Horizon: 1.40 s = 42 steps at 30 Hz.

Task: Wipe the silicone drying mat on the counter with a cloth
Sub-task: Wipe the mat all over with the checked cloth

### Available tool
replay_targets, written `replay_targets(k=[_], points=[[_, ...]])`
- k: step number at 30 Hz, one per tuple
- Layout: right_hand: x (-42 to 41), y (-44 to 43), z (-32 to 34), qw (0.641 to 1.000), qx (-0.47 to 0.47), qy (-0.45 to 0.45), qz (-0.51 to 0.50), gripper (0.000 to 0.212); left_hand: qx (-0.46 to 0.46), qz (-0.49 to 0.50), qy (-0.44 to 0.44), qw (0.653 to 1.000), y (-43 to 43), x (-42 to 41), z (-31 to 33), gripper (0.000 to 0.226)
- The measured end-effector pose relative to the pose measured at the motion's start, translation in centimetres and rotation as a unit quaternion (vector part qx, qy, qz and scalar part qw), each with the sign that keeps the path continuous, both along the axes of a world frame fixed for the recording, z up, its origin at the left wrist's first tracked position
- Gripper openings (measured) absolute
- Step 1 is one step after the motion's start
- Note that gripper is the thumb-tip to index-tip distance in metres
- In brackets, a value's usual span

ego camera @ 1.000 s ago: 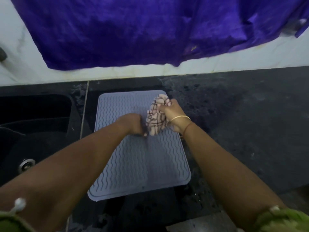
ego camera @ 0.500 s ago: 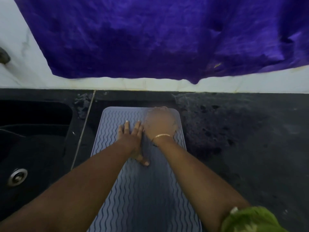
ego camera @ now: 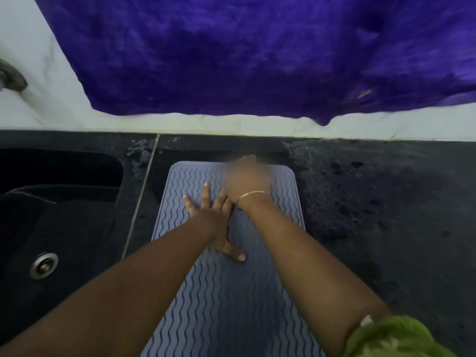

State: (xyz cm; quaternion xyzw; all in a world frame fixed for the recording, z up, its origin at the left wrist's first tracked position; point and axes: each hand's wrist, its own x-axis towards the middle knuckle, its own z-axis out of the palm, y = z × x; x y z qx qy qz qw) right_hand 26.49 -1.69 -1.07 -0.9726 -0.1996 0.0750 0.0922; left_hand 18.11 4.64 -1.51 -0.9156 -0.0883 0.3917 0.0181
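A grey-blue silicone drying mat (ego camera: 231, 305) with wavy ribs lies lengthwise on the black counter (ego camera: 373, 215). My left hand (ego camera: 213, 220) is pressed flat on the mat's upper middle, fingers spread. My right hand (ego camera: 247, 179), with a gold bangle at the wrist, is on the mat's far end and blurred by motion. The checked cloth is under this hand and does not show.
A black sink (ego camera: 118, 176) with a metal drain (ego camera: 43, 265) lies to the left of the mat. A large purple fabric (ego camera: 257, 60) hangs over the white wall behind. A grey fitting (ego camera: 11, 78) sticks out at the far left.
Both hands were bunching the checked cloth above the mat. Now the left hand lies flat and spread on the mat, and the right hand has pushed the cloth to the far end.
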Motion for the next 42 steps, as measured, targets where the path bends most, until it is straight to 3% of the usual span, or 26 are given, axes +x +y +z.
replay_targets(k=[2,6,9,11,15,21,25,29,36,42], points=[[0.9,-1.3,0.1,1.0,-0.016,-0.014,0.003,0.041,-0.006,0.001,-0.006,1.0,0.1,-0.1,0.1,0.149],[4.9,-8.0,-0.1,0.99,-0.076,-0.014,-0.114,0.044,-0.017,0.003,-0.011,1.0,0.1,0.0,0.2,0.15],[5.1,-8.4,0.6,0.984,-0.101,-0.008,-0.144,0.047,-0.016,0.004,-0.005,1.0,0.0,0.1,0.4,0.15],[3.6,-6.0,1.3,0.988,-0.08,-0.002,-0.132,0.045,-0.01,0.009,0.001,1.0,-0.1,0.3,0.4,0.151],[-0.7,-2.2,0.2,0.999,-0.019,-0.029,0.029,0.036,-0.001,0.003,0.005,1.0,-0.3,0.3,0.2,0.15],[4.6,-9.1,0.5,0.987,-0.099,-0.001,-0.125,0.057,-0.015,-0.003,-0.012,1.0,0.0,0.0,0.4,0.149],[5.5,-7.8,1.2,0.993,-0.09,0.012,-0.08,0.054,-0.011,-0.002,-0.009,1.0,-0.1,0.1,0.6,0.15],[1.9,-6.4,0.9,0.998,-0.055,0.033,-0.01,0.053,-0.008,0.003,-0.008,1.0,-0.1,0.1,0.5,0.151],[-9.0,-10.1,0.0,0.999,-0.032,-0.002,-0.035,0.044,0.01,-0.005,-0.01,1.0,-0.3,0.1,0.5,0.15],[2.5,-8.2,-1.0,0.99,0.007,-0.051,-0.13,0.043,-0.001,-0.004,-0.009,1.0,-0.1,0.2,0.3,0.15]])
